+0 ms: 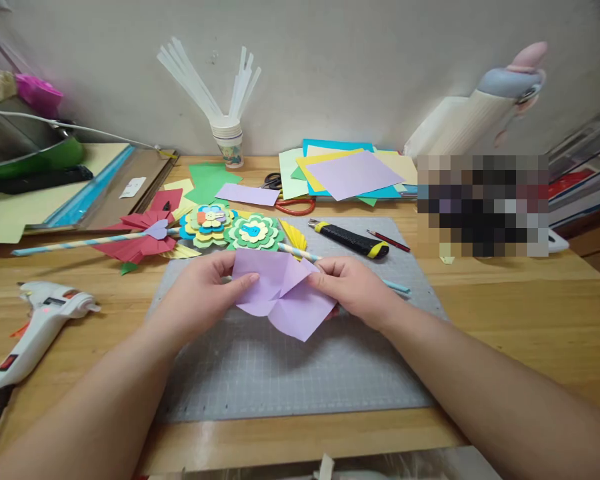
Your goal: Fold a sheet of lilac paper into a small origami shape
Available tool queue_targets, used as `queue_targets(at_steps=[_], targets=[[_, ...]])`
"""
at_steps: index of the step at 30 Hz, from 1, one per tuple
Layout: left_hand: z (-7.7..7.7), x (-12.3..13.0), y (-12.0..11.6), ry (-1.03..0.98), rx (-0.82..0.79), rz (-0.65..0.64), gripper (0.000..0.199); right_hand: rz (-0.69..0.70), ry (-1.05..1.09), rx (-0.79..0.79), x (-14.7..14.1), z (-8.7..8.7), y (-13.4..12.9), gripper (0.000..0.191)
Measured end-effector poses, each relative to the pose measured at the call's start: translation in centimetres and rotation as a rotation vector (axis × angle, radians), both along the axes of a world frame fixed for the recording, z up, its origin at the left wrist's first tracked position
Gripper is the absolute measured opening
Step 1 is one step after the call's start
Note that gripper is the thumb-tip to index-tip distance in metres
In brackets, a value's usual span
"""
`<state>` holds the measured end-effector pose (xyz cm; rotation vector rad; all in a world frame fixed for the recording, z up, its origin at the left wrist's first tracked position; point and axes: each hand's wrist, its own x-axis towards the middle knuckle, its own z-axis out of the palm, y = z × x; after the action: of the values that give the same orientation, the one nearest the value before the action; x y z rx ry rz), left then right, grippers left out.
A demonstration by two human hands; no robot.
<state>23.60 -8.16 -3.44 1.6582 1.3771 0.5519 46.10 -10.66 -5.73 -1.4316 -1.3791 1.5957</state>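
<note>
A creased purple paper (280, 293) is held up over the grey cutting mat (300, 380), its folds meeting near the middle. My left hand (213, 287) pinches its left side, thumb on top. On the right side, my right hand (353, 287) grips the same paper between thumb and fingers. Just behind lie layered paper flowers, one green and white (255, 232) and one blue and yellow (207, 225), with a striped paper stick (300, 252) running beside them. A red folded paper piece (135, 233) with another striped stick lies farther left.
A white glue gun (45, 320) lies at left. A black and yellow cutter (353, 240) and a pencil (390, 240) are behind my right hand. Coloured sheets (355, 175), scissors (297, 205) and a cup (229, 143) of white strips stand farther back.
</note>
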Motion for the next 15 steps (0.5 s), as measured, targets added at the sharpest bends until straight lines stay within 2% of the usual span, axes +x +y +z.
queue_targets(at_steps=[4, 9, 13, 15], targets=[[0.4, -0.3, -0.9, 0.194, 0.071, 0.057, 0.047, 0.084, -0.244, -0.019, 1.0, 0.3, 0.3, 0.036], [1.0, -0.9, -5.0, 0.416, 0.149, 0.105, 0.056, 0.197, -0.418, -0.003, 1.2, 0.4, -0.3, 0.032], [0.0, -1.5, -8.3, 0.479, 0.204, 0.162, 0.051, 0.314, -0.452, -0.037, 1.1, 0.8, -0.7, 0.027], [-1.0, -1.6, -9.1, 0.522, 0.37, 0.197, 0.053, 0.355, -0.464, -0.045, 1.1, 0.9, -0.7, 0.026]])
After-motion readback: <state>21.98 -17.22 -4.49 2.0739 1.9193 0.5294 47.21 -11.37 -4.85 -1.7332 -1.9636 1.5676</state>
